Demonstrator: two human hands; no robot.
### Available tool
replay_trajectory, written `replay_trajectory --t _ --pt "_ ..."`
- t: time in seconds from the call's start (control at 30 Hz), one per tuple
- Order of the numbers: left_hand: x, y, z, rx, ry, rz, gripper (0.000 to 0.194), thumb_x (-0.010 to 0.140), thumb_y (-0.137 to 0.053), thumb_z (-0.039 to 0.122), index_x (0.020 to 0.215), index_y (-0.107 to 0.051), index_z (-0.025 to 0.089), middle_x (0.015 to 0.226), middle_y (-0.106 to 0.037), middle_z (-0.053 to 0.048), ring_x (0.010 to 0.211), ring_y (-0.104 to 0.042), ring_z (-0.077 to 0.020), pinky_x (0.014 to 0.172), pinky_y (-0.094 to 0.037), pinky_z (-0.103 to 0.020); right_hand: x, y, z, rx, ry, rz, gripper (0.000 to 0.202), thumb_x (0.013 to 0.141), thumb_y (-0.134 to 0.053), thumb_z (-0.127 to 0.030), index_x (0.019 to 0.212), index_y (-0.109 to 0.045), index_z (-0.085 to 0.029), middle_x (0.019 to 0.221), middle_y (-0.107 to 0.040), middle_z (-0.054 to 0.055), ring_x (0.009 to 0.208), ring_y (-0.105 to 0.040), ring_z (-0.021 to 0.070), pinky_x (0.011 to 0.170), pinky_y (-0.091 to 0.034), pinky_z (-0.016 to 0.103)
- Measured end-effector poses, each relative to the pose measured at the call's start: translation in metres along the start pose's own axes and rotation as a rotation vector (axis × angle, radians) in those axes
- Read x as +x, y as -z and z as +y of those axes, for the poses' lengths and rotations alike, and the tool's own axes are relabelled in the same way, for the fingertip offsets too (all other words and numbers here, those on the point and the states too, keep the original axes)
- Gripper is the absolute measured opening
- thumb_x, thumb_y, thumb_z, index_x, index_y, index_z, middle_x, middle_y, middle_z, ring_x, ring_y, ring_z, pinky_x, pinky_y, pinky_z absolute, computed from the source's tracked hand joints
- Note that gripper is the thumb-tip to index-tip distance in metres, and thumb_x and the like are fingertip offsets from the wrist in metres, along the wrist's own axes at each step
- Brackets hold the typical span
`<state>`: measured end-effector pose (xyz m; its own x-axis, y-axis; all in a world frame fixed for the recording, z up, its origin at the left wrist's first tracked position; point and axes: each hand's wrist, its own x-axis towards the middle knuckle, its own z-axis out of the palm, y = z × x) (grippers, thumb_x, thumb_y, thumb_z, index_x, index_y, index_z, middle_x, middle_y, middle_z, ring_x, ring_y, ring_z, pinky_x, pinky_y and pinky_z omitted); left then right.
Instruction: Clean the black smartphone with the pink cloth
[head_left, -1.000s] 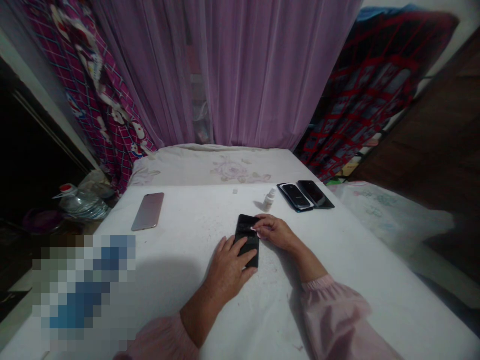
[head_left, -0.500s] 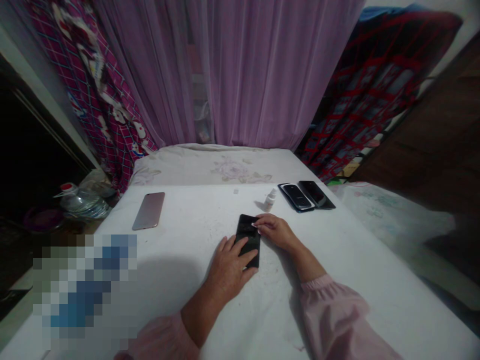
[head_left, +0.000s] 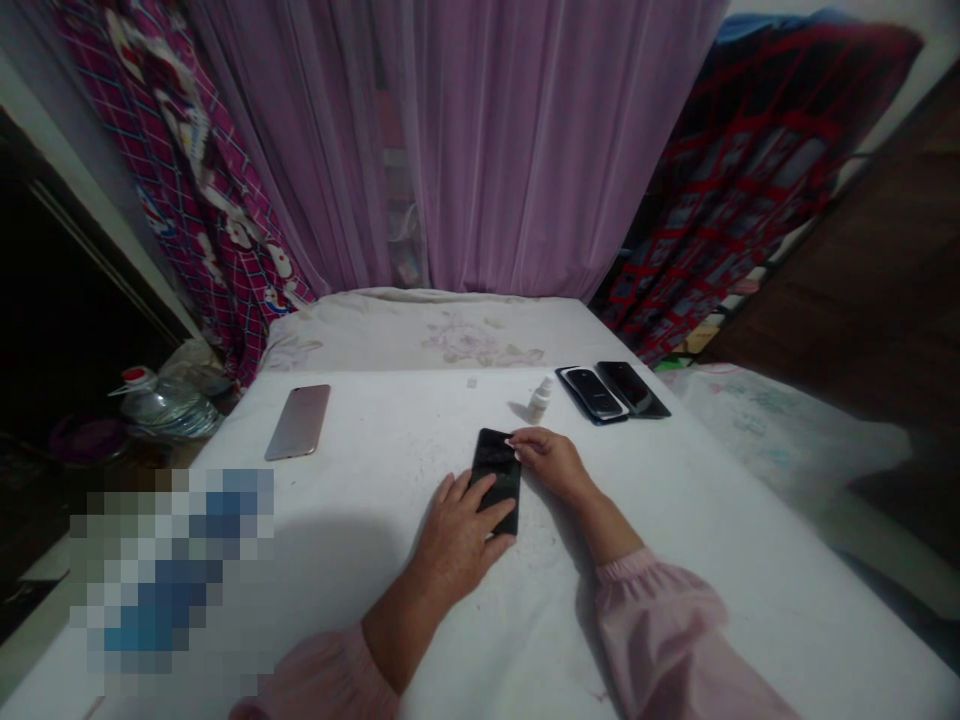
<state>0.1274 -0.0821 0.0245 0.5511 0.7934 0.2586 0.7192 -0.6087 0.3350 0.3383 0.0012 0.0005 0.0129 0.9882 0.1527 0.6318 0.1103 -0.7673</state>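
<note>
mid-frame, the left hand [head_left: 457, 540], fingers spread, steadies the phone [head_left: 491, 453] while the right hand [head_left: 553, 465] pinches a white scrap [head_left: 509, 442], seemingly wiping; the next stroke likely needs light pressure.

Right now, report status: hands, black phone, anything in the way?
Left hand resting on black phone. Right hand pinching white scrap at phone's far end. Phone flat on cloth. Nothing blocking; bottle beyond.

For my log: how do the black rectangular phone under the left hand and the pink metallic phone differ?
The left hand covers part of the black rectangular phone; no hand touches the pink metallic phone. The black one is dark, the pink one paler. Both lie flat.
</note>
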Motion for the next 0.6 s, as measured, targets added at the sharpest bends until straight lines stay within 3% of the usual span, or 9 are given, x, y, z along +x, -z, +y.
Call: replay_trajectory --t 0.13,0.27,0.43,0.6 --pt "0.000 0.000 0.001 -0.003 -0.001 0.008 0.039 0.086 -0.066 0.045 0.123 -0.064 0.033 0.139 -0.055 -0.007 0.129 -0.046 -0.0330 0.109 -0.033 -0.058 0.000 -0.003 -0.005 -0.166 -0.050 0.086 0.018 0.078 -0.061 -0.024 0.089 -0.074 -0.030 0.094 -0.075 0.000 0.089 -0.069 0.0204 0.084 -0.052 0.033" --pt "-0.001 0.000 0.000 -0.005 0.002 -0.002 0.039 0.086 -0.066 0.045 0.123 -0.064 0.033 0.140 -0.054 -0.006 0.129 -0.046 -0.0335 0.110 -0.032 -0.057 -0.001 0.002 -0.003 0.008 0.004 -0.031 0.018 0.076 -0.062 -0.022 0.087 -0.075 -0.027 0.102 -0.073 0.003 0.093 -0.068 0.0203 0.084 -0.053 0.034" --pt "0.000 0.000 -0.001 -0.004 -0.005 -0.001 0.039 0.086 -0.065 0.045 0.124 -0.063 0.034 0.140 -0.054 -0.006 0.129 -0.046 -0.0329 0.109 -0.033 -0.058 -0.002 0.012 0.001 0.225 0.056 -0.235 0.014 0.071 -0.067 -0.024 0.079 -0.077 -0.021 0.117 -0.065 0.010 0.111 -0.062 0.0253 0.081 -0.055 0.033" --pt "0.000 0.001 0.000 -0.002 -0.005 0.003 0.038 0.086 -0.066 0.044 0.122 -0.064 0.033 0.138 -0.055 -0.006 0.128 -0.046 -0.0326 0.109 -0.034 -0.057 -0.002 0.007 -0.005 0.167 0.030 -0.174 0.014 0.072 -0.066 -0.022 0.080 -0.077 -0.022 0.114 -0.066 0.008 0.110 -0.062 0.0234 0.087 -0.053 0.034"
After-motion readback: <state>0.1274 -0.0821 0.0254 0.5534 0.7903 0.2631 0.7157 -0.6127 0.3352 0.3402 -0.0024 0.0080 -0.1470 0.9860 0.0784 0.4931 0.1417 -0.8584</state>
